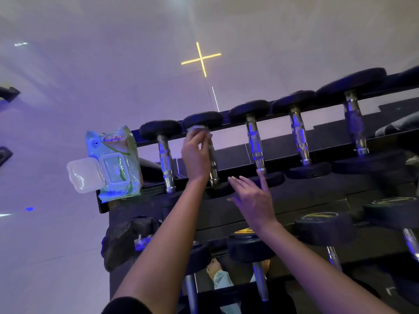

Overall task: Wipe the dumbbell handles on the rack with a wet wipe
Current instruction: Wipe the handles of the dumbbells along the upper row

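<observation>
Head view: on the rack's point(306, 196) top tier, the left hand point(196, 152) curls round the far end of the second dumbbell handle point(213, 164) from the left end, apparently pressing a pale wet wipe point(197, 129) against the metal to rub it. The right hand point(254, 196) hovers spread beside the near rail, holding nothing. The opened wipe pack point(115, 159) lies within reach at the left end.

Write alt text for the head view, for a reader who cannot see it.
The left hand holds a wipe on the second handle in the top row of the rack; the right hand is open beside it. An open wipe pack sits at the left end.
</observation>
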